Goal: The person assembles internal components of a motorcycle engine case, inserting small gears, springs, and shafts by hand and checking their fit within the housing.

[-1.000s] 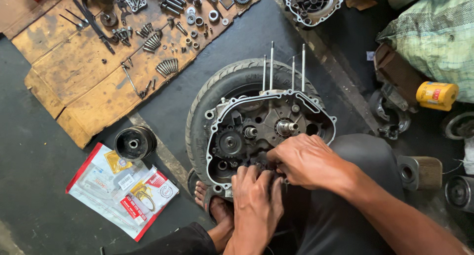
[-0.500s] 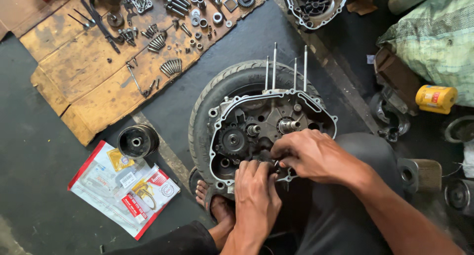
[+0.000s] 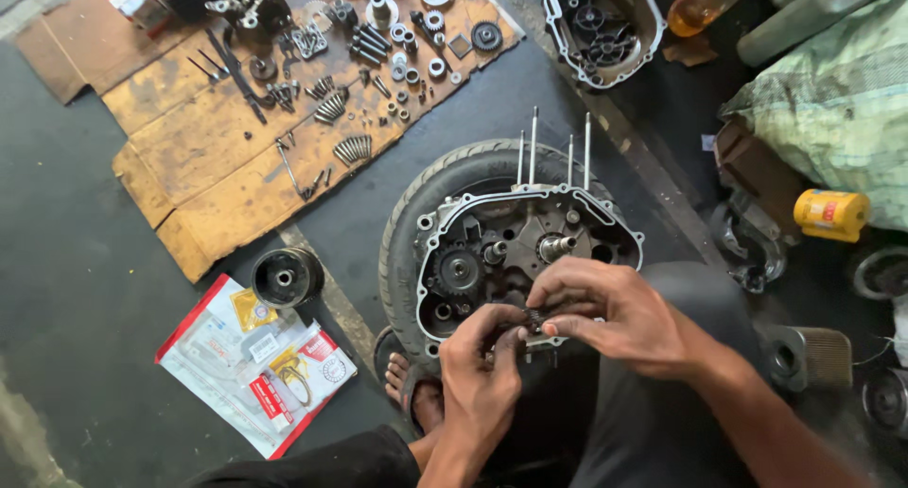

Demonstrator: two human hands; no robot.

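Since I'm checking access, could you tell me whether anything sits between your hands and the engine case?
Nothing visible does: the left hand and right hand meet at the near rim of the engine case, pinching a small dark part.

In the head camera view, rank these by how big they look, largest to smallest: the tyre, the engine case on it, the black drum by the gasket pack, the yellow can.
1. tyre
2. engine case
3. black drum and yellow can: they look alike, so I leave them unranked.

hands [image 3: 558,346] at engine case [image 3: 530,252]
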